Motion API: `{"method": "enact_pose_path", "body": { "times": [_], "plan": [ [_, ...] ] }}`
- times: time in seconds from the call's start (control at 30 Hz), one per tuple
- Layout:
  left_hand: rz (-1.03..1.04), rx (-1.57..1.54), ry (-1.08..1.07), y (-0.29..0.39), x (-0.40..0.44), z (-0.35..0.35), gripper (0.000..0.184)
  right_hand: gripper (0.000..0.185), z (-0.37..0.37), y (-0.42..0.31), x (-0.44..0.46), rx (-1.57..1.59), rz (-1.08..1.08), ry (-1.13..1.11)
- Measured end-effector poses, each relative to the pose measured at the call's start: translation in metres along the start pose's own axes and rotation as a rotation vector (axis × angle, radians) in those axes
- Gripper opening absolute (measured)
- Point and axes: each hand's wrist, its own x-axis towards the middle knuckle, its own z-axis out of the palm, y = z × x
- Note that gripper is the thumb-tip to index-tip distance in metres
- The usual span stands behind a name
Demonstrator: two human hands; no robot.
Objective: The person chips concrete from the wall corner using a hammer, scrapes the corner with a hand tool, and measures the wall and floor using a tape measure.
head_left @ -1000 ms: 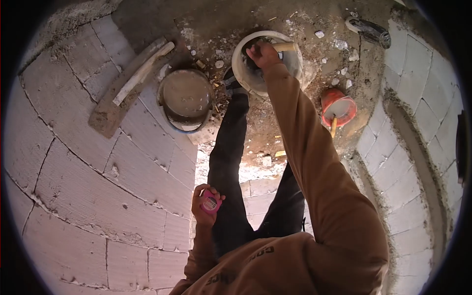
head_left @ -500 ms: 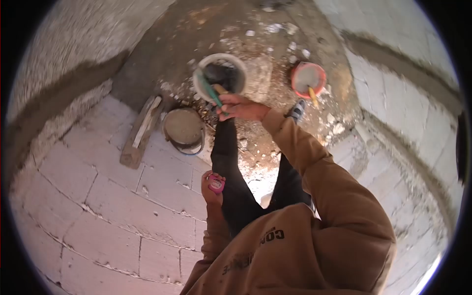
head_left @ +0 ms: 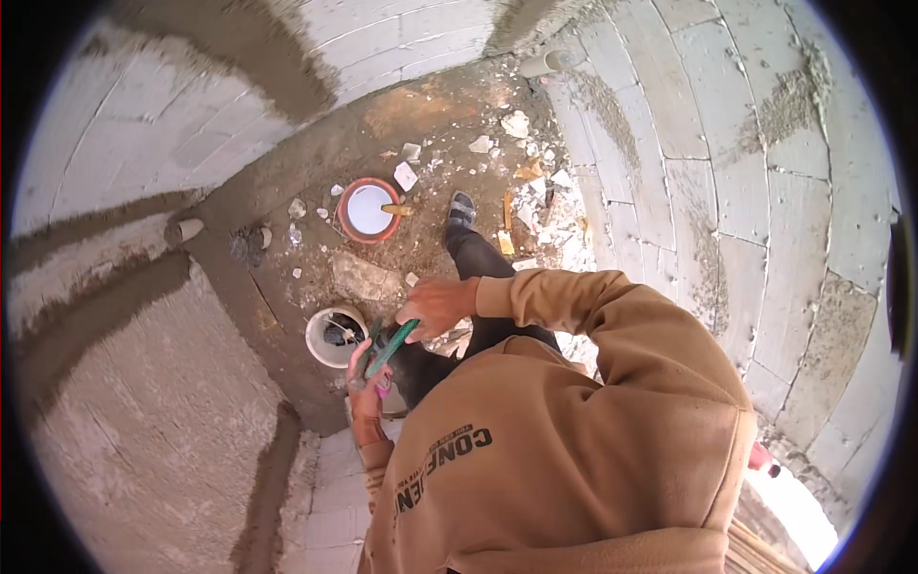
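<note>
My right hand is closed round one end of a green tool, whose shape is partly hidden by the fingers. Close by on the left, my left hand has its fingers round the pink tape measure and also touches the lower end of the green tool. Just beyond the hands stands a whitish bucket with dark items inside. Farther up, a red bucket holds pale liquid, and a yellowish handle sticks out over its rim.
Rubble and white chips lie on the dirt floor. A flat block sits between the buckets. Block walls rise around the floor, and pipe ends come out near the corners. A small reddish object shows at the right.
My right hand came out of the whitish bucket with the green tool and moved toward my left hand. The view and my body have turned, so the red bucket now appears left of my foot.
</note>
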Motion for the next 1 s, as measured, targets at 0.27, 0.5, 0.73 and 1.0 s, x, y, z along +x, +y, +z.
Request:
{"method": "enact_pose_path", "body": {
  "times": [0.27, 0.5, 0.73, 1.0],
  "plan": [
    [-0.276, 0.122, -0.462, 0.139, 0.087, 0.247, 0.039, 0.048, -0.125, 0.05, -0.148, 0.286, 0.212, 0.203],
    [-0.312, 0.415, -0.719, 0.2, 0.133, 0.38, 0.034, 0.04, -0.159, 0.079, -0.198, 0.176, 0.186, 0.6],
    [-0.392, 0.389, -0.695, 0.249, 0.204, 0.458, 0.037, 0.037, -0.221, 0.106, -0.229, 0.454, 0.376, 0.772],
    [-0.452, 0.709, -0.75, 0.289, 0.375, 0.535, 0.041, 0.041, -0.26, 0.201, -0.223, 0.531, 0.717, 1.255]
  ]
}}
